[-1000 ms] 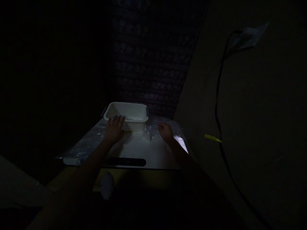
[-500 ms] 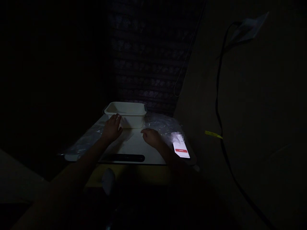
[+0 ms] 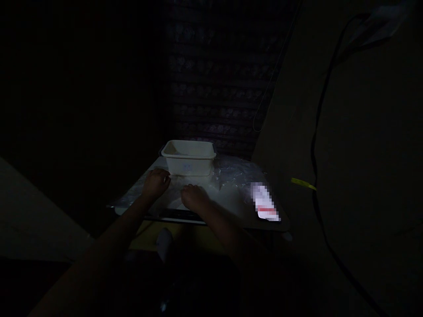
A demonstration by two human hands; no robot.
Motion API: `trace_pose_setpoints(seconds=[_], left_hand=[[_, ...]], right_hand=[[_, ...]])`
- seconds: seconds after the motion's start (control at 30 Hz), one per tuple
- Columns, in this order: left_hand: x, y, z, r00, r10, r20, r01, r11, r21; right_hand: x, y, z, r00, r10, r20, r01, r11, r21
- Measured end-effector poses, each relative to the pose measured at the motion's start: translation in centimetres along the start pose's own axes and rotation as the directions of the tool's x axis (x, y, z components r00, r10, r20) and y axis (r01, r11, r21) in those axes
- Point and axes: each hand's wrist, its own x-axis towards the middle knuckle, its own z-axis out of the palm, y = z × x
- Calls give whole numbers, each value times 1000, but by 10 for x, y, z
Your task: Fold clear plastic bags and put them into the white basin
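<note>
A pale rectangular tub (image 3: 188,166) stands at the back of a small white table (image 3: 228,204). My left hand (image 3: 156,182) is just in front of the tub's left corner, its fingers curled together; whatever it may grip is too dark to make out. To its right, my right hand (image 3: 191,196) hovers over or rests on the tabletop, fingers also curled in, contents hidden. Clear plastic film (image 3: 236,169) lies crumpled along the back right of the table, and more of it shows around my left hand.
A lit phone (image 3: 265,202) lies at the table's right side. A dark slot runs along the front edge. Beyond the right side hangs a black cable (image 3: 313,154) with a yellow tag (image 3: 302,183). A patterned curtain (image 3: 211,88) hangs behind.
The view has shifted, so the table appears further right. My right hand has come nearer my left, and my left hand has drawn back from the tub's front wall, its fingers now more curled.
</note>
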Motion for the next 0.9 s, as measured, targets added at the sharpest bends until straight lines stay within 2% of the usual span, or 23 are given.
trace_pose_setpoints(seconds=[0.13,0.23,0.3,0.37,0.53,0.67,0.8,0.9], left_hand=[[1,5,0,1000,26,13,-26,999,-31],[1,12,1,988,142,60,-135,984,-113],[1,18,3,964,241,112,-223,963,-149],[-1,23,8,941,293,169,-269,951,-152],[-3,34,21,929,272,251,-255,962,-98],[-3,40,21,921,279,271,-277,960,-47],[6,48,9,953,230,196,-236,972,7],[15,66,5,972,215,97,-201,970,-140]], right_hand=[[3,8,7,998,54,-28,-54,999,3],[6,20,8,989,145,-39,-143,989,34],[6,30,5,980,195,-38,-191,978,82],[3,42,2,971,236,-29,-229,961,154],[-13,71,-3,929,363,-71,-305,859,411],[-30,95,-8,878,464,-119,-343,781,521],[-48,115,-10,856,494,-152,-297,711,637],[-58,122,-11,845,502,-182,-247,669,701]])
